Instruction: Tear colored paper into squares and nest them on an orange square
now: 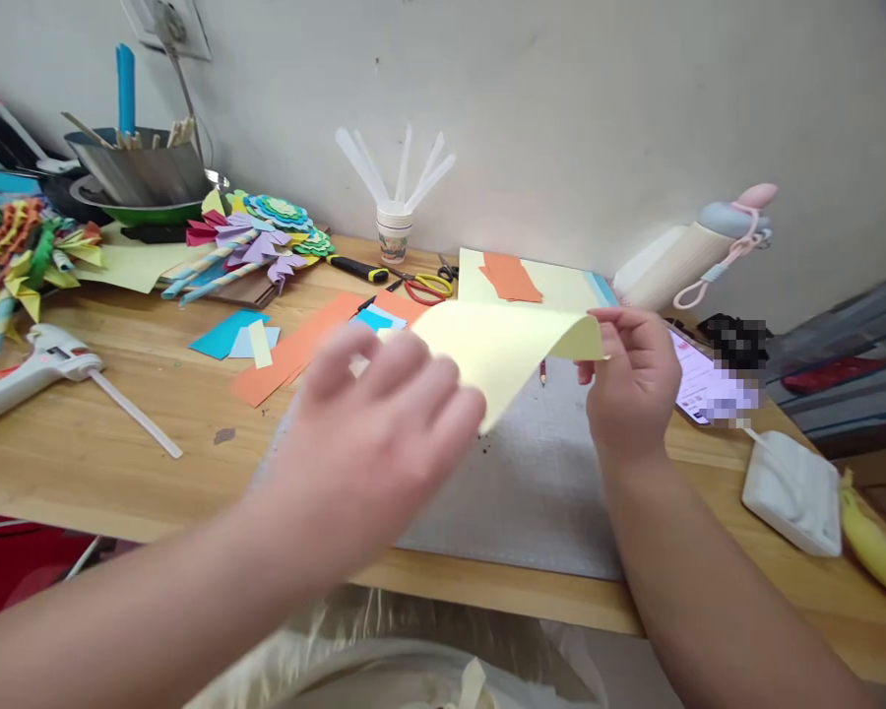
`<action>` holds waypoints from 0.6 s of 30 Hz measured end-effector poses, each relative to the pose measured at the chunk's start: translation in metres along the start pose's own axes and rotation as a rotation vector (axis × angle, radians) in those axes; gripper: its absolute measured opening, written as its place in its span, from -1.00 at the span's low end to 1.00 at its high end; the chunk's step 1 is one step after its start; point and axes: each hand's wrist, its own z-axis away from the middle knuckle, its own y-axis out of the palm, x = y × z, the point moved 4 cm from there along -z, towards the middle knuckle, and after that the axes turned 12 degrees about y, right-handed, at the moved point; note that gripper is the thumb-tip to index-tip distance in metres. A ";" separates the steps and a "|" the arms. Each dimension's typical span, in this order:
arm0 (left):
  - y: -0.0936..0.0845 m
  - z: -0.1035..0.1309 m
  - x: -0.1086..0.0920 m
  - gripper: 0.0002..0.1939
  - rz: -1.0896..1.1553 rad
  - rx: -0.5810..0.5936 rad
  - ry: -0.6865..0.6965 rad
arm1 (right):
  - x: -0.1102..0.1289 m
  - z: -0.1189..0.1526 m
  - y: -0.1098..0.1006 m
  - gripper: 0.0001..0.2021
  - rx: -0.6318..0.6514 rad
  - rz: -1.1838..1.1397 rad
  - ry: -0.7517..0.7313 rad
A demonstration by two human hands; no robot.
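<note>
A sheet of pale yellow paper (487,345) is lifted above a grey cutting mat (517,502), its right end curling over. My right hand (631,379) pinches that curled right end between thumb and fingers. My left hand (395,433), blurred by motion, is closed at the sheet's left end; its fingers cover that edge, and the exact grip is hidden. Just under the paper, a pencil tip (542,374) shows on the mat. Behind my left hand lie orange paper strips (295,354) and blue paper pieces (228,333).
A glue gun (51,369) lies at the left, near paper flowers (266,231). Scissors (428,288), a utility knife (355,269) and a paper cup (395,234) stand or lie behind. At the right are a phone (709,379), a white charger (793,492) and a banana (878,542).
</note>
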 end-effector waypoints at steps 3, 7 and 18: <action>0.032 0.002 -0.049 -0.85 0.132 0.191 0.079 | 0.018 0.024 -0.008 -0.82 0.222 0.167 -0.198; 0.060 0.008 -0.086 -0.89 0.197 0.357 0.090 | 0.034 0.068 -0.023 -0.63 0.387 0.403 -0.347; 0.045 0.001 -0.071 -0.83 0.340 0.210 -0.046 | 0.000 0.111 0.000 -0.67 0.774 0.416 0.128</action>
